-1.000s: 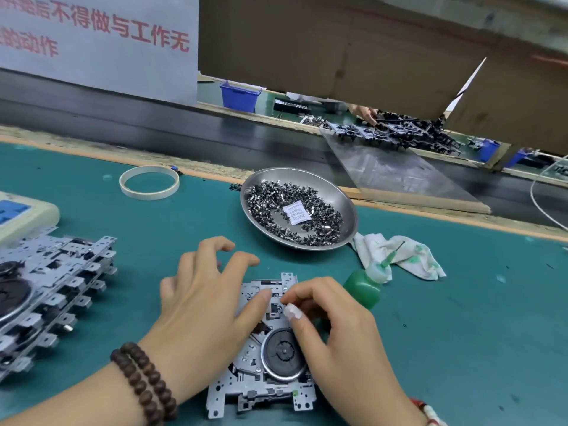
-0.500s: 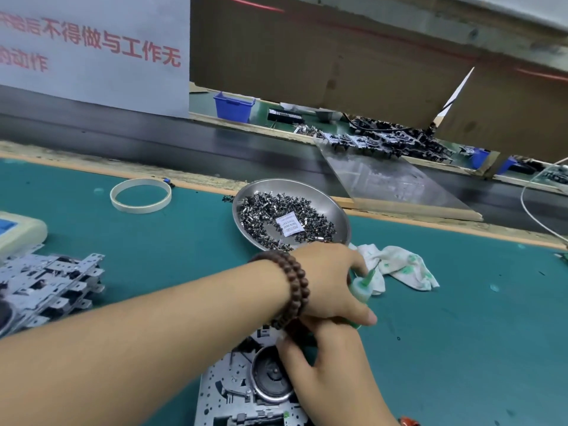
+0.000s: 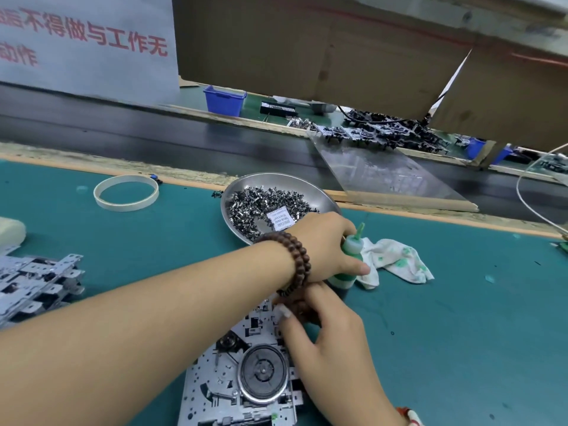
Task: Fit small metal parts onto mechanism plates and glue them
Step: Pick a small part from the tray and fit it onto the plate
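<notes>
A metal mechanism plate (image 3: 215, 392) with a round black disc lies on the green mat at the bottom centre. My right hand (image 3: 325, 348) rests on its upper right edge, fingers curled and pinching at the plate there; what they hold is hidden. My left hand (image 3: 325, 244) reaches across over the right one and grips a green glue bottle (image 3: 350, 250) with a green nozzle, standing just beyond the plate. A steel dish (image 3: 322, 198) full of small metal parts (image 3: 261, 201) sits behind the left hand.
A stack of mechanism plates (image 3: 33, 284) lies at the left. A stained white rag (image 3: 396, 259) sits right of the bottle. A white ring (image 3: 126, 193) lies far left on the mat. A conveyor belt (image 3: 153, 133) and clear sheet (image 3: 381, 173) run behind.
My left hand left the plate, crossed over my right hand and took hold of the green glue bottle. My right hand stayed on the plate's upper edge.
</notes>
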`<state>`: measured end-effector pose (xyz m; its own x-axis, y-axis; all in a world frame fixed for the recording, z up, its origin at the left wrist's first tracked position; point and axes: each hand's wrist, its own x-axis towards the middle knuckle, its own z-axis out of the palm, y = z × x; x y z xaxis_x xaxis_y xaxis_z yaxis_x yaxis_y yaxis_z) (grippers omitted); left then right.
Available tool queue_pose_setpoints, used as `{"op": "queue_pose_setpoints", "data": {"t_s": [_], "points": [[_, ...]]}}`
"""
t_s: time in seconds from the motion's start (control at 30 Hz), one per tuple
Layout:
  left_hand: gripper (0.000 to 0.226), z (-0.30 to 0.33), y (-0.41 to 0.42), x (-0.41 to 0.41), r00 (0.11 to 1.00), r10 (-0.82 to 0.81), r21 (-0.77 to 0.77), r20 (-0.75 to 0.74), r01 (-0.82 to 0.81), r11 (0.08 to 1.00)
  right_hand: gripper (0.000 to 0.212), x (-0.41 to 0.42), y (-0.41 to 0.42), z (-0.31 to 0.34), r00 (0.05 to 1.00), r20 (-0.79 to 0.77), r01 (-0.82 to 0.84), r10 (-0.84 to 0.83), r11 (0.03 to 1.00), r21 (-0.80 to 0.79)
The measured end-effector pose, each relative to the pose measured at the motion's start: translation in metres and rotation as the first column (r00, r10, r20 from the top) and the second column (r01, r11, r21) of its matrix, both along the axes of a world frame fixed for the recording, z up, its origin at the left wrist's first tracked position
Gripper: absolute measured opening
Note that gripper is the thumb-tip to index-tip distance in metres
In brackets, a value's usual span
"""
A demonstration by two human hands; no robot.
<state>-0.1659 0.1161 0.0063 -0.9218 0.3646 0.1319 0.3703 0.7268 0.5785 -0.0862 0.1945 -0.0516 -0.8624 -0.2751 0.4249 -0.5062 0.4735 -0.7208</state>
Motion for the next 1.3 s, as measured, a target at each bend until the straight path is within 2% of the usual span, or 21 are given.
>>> {"op": "queue_pose_setpoints", "data": {"t_s": [0.1,0.13,0.23,0.33,0.43,0.53,0.63,0.7,0.8,0.9,1.13,1.3], "points": [[0.038,-0.002,-0.003,0.0,0.999,-0.007,0.034,0.04,0.006,0.999,0.038,-0.003,0.005,0.003,0.999,0.03,0.038,-0.039,0.999,0.033],[0.038,-0.003,-0.005,0.003,0.998,-0.007,0.076,0.065,0.002,0.997,0.039,-0.004,0.006,0.004,0.997,0.058,0.042,-0.044,0.998,0.036],[0.042,-0.002,-0.023,0.018,0.997,0.031,0.213,0.073,-0.046,0.976,0.032,-0.007,0.007,0.007,0.99,0.129,0.051,-0.052,0.999,0.011],[0.026,-0.003,-0.054,0.035,0.993,0.12,0.304,-0.01,-0.111,0.946,0.026,-0.015,0.006,0.012,0.967,0.253,0.046,-0.026,0.996,-0.073],[0.008,-0.014,-0.079,0.052,0.979,0.203,0.262,-0.025,-0.19,0.946,0.027,-0.02,0.002,0.014,0.929,0.369,0.03,0.015,0.993,-0.116],[0.012,-0.033,-0.087,0.065,0.976,0.219,0.211,0.008,-0.216,0.953,0.025,-0.021,0.002,0.014,0.915,0.402,0.025,0.035,0.99,-0.141],[0.008,-0.042,-0.086,0.071,0.98,0.196,0.235,0.032,-0.198,0.952,0.022,-0.019,0.003,0.017,0.893,0.442,0.033,0.088,0.965,-0.259],[0.002,-0.043,-0.083,0.072,0.986,0.167,0.257,0.021,-0.167,0.952,0.02,-0.018,0.003,0.018,0.881,0.452,0.017,0.135,0.948,-0.317],[0.009,-0.044,-0.082,0.074,0.991,0.135,0.266,-0.016,-0.126,0.956,0.017,-0.017,0.002,0.018,0.873,0.465,0.015,0.15,0.943,-0.333],[0.006,-0.045,-0.08,0.075,0.99,0.137,0.276,-0.021,-0.126,0.953,0.02,-0.018,0.0,0.016,0.847,0.505,0.046,0.169,0.922,-0.385],[0.009,-0.048,-0.082,0.074,0.987,0.161,0.352,0.022,-0.158,0.923,0.025,-0.018,0.0,0.016,0.806,0.55,0.039,0.22,0.906,-0.421],[0.012,-0.048,-0.084,0.073,0.985,0.156,0.366,0.079,-0.174,0.914,0.021,-0.018,0.002,0.016,0.834,0.516,0.009,0.196,0.93,-0.369]]}}
